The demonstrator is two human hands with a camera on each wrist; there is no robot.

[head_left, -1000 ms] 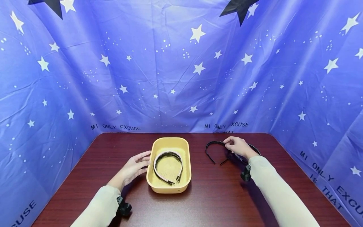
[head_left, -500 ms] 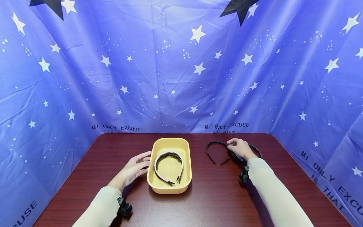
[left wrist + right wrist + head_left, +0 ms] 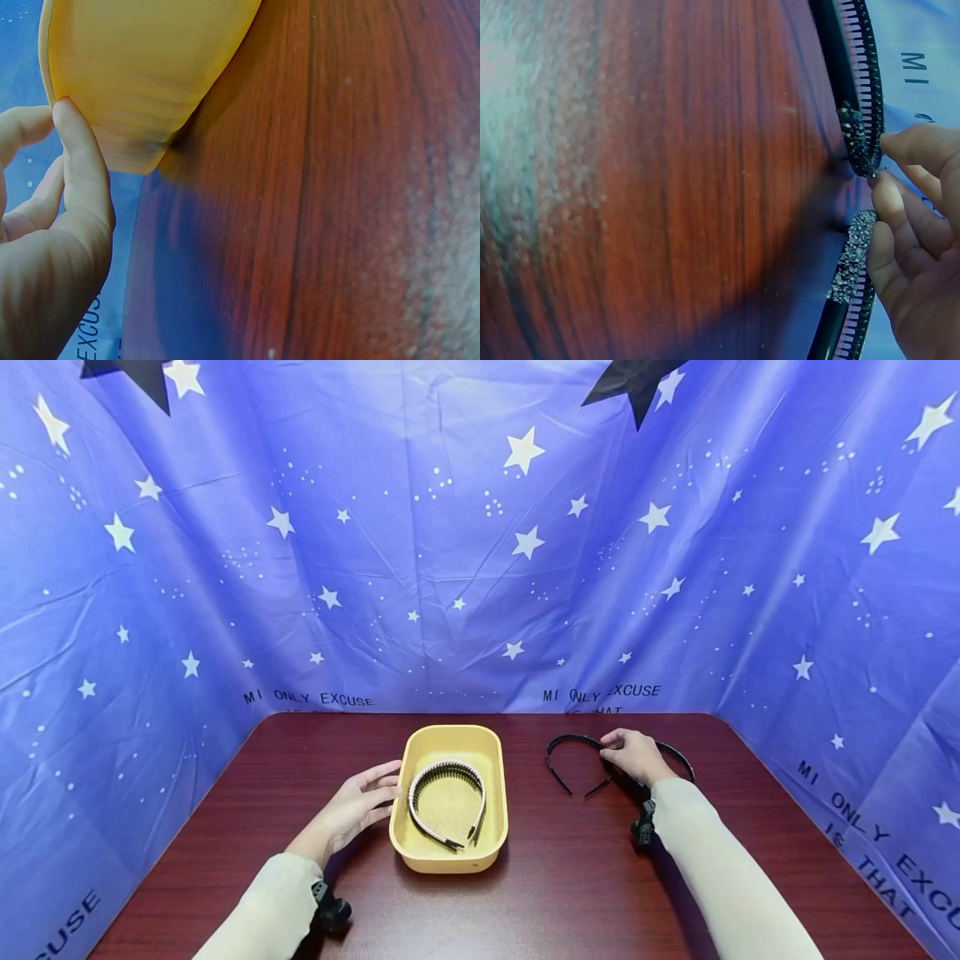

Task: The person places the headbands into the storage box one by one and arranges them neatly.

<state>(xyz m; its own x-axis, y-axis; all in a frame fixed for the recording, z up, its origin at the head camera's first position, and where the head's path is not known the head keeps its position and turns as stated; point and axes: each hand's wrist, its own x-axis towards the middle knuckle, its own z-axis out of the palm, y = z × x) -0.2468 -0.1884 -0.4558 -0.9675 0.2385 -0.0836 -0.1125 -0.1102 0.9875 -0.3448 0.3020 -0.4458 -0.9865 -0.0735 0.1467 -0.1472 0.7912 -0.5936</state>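
Meanwhile the right hand [image 3: 632, 753] pinches with curled fingertips [image 3: 889, 196] the black headband [image 3: 572, 753] lying on the table [image 3: 570, 877] right of the yellow tray [image 3: 420, 858], which the left hand [image 3: 358, 802] steadies, straight fingers against its left wall, 1 pink headband [image 3: 444, 800] inside.

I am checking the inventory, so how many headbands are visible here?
3. A pink headband lies in the yellow tray. A black headband lies on the table, pinched by the right hand. A third headband lies partly hidden behind that hand; more may be hidden.
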